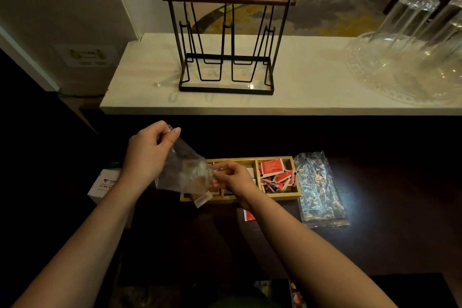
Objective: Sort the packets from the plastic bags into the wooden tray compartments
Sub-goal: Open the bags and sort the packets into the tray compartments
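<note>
A wooden tray [296,194] with compartments lies on the dark lower counter. Its right compartment holds several red packets [275,174]. My left hand [150,150] pinches the top corner of a clear plastic bag [186,172] and holds it up over the tray's left part. My right hand [231,175] pinches the bag's lower edge above the middle compartment. A pale packet [202,199] pokes out of the bag's bottom. The left and middle compartments are mostly hidden by the bag and my hands. One red packet [248,216] lies on the counter in front of the tray.
An empty clear plastic bag [320,190] lies right of the tray. A white box [102,186] sits to the left. On the raised white ledge [140,97] stand a black wire rack [226,57] and upturned glasses on a clear dish [412,65].
</note>
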`<act>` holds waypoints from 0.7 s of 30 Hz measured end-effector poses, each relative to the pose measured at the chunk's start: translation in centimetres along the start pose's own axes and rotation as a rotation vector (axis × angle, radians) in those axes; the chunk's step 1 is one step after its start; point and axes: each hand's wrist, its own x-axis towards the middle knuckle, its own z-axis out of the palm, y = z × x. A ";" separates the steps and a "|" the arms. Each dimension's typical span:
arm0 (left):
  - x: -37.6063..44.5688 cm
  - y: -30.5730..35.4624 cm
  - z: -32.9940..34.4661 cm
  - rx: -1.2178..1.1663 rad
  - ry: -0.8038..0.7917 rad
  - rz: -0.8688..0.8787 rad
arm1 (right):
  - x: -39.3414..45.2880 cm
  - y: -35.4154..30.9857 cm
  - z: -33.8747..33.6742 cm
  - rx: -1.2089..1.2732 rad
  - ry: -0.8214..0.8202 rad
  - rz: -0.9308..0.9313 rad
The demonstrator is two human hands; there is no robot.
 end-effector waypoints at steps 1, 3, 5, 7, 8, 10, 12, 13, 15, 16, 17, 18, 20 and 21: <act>-0.1 0.0 0.0 -0.007 0.005 0.007 | -0.2 -0.1 -0.2 0.017 -0.001 -0.006; -0.1 0.1 -0.2 -0.024 0.024 0.024 | -0.6 -0.5 -0.8 0.044 0.000 -0.042; -0.1 0.0 -0.2 -0.044 0.041 0.030 | -0.8 -0.9 -1.3 0.053 0.023 -0.075; -0.1 -0.3 0.0 -0.051 0.068 0.014 | -0.9 -1.4 -1.8 0.042 0.060 -0.088; -0.1 -0.7 0.2 -0.055 0.085 0.003 | -1.0 -1.7 -2.1 0.021 0.068 -0.094; -0.2 -1.4 0.4 -0.086 0.110 -0.025 | -1.3 -2.3 -2.7 -0.047 0.052 -0.109; -0.6 -1.9 0.7 -0.105 0.117 -0.062 | -1.9 -2.6 -3.7 -0.108 0.035 -0.114; -0.8 -2.2 1.0 -0.119 0.111 -0.072 | -2.2 -2.6 -4.2 -0.111 0.031 -0.116; -1.2 -2.5 1.8 -0.250 0.068 -0.085 | -2.7 -2.6 -5.1 -0.030 0.022 -0.106; -1.5 -2.6 2.3 -0.358 0.024 -0.098 | -3.0 -2.6 -5.4 0.041 0.014 -0.094; -1.8 -2.9 2.9 -0.450 -0.021 -0.116 | -3.1 -2.5 -5.8 0.090 0.014 -0.081; -2.2 -3.0 3.5 -0.522 -0.064 -0.135 | -3.4 -2.6 -6.0 0.106 0.024 -0.074; -3.0 -3.4 4.9 -0.601 -0.110 -0.175 | -4.0 -2.6 -6.5 0.061 0.087 -0.090; -3.3 -3.5 5.5 -0.618 -0.116 -0.192 | -4.3 -2.6 -6.9 0.040 0.139 -0.113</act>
